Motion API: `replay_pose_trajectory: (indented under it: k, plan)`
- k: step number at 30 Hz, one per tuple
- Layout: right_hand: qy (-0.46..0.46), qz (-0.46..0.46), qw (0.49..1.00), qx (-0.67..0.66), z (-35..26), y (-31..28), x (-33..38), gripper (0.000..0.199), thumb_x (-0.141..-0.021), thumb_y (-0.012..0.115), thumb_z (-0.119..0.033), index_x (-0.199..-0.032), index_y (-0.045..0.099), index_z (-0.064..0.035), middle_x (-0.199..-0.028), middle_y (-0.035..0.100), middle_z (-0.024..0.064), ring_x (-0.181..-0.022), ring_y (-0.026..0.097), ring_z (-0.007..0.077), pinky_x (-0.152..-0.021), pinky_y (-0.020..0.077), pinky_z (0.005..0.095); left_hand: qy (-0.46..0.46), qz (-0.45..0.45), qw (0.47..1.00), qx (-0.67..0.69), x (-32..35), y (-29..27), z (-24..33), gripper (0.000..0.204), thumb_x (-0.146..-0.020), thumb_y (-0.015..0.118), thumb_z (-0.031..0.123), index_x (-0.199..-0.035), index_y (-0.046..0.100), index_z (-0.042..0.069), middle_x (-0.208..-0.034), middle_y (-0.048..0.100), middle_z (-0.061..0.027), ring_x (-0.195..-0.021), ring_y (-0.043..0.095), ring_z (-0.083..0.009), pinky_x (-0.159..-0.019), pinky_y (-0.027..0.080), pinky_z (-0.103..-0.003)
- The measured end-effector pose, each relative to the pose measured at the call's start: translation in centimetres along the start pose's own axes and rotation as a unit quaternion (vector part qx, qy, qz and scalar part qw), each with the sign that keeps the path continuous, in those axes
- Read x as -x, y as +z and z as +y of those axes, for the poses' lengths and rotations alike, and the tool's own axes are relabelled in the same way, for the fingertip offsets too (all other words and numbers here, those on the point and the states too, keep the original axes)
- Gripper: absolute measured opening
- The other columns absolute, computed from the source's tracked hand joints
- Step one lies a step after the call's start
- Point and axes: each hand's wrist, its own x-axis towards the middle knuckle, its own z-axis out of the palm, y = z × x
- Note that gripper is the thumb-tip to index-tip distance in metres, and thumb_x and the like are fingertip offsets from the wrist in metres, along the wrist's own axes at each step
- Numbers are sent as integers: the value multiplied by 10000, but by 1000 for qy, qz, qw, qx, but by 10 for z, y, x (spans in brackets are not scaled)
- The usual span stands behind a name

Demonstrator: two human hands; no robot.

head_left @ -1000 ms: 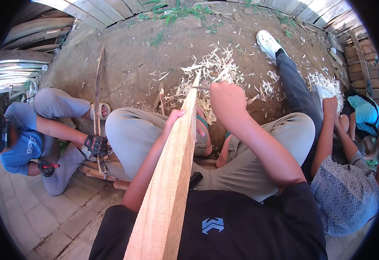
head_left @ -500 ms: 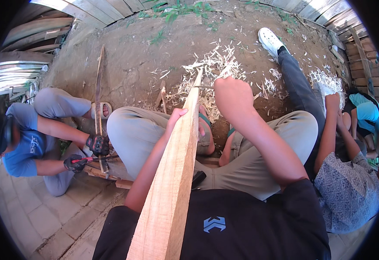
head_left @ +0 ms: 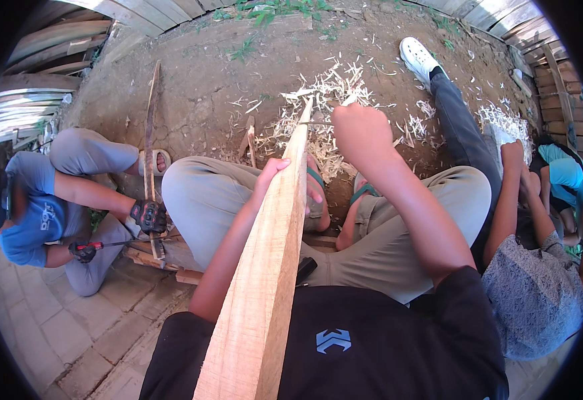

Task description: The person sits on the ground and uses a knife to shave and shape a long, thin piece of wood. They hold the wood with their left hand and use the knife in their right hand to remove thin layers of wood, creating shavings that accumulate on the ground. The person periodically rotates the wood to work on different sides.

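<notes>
A long squared piece of pale timber [head_left: 258,267] slants from my chest out over my lap and narrows to a pointed far end. My left hand [head_left: 273,175] is wrapped round it partway along, thumb on the near-left edge and fingertips showing past the right side. Closed in a fist, my right hand [head_left: 361,133] holds a knife; its thin dark blade [head_left: 315,123] lies across the timber close to the tip. The handle is mostly hidden by my fingers.
Wood shavings [head_left: 331,143] cover the soil beyond my feet. At left, a gloved person works a red-handled saw [head_left: 111,245] at an upright strip of wood [head_left: 150,147]. On my right sits another person [head_left: 531,287], one leg stretched out in a white shoe [head_left: 418,57].
My right hand and the blade have shifted slightly farther out along the timber toward its tip. At left, the person's saw has been drawn back away from the strip.
</notes>
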Motion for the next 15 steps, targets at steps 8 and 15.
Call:
replay_pose_trajectory:
  k: [8,15]
  plan:
    - [-4,-41,999,2,-10,-22,1,75,-781,630,-34,-816,696,-31,-795,703,155,-768,724,299,-637,579,380,-3,12,1000,9,3,-4,-4,581,-886,326,481,-1181,451,-5,-847,641,-308,-667,644,-358,-557,557,-409]
    - [10,-18,1000,-24,-7,-20,5,115,-803,615,-102,-761,689,-25,-785,688,176,-760,701,343,-667,566,433,-30,-4,999,40,-3,-14,-10,629,-887,325,515,-1337,433,90,-946,640,-305,-611,663,-356,-447,482,-337]
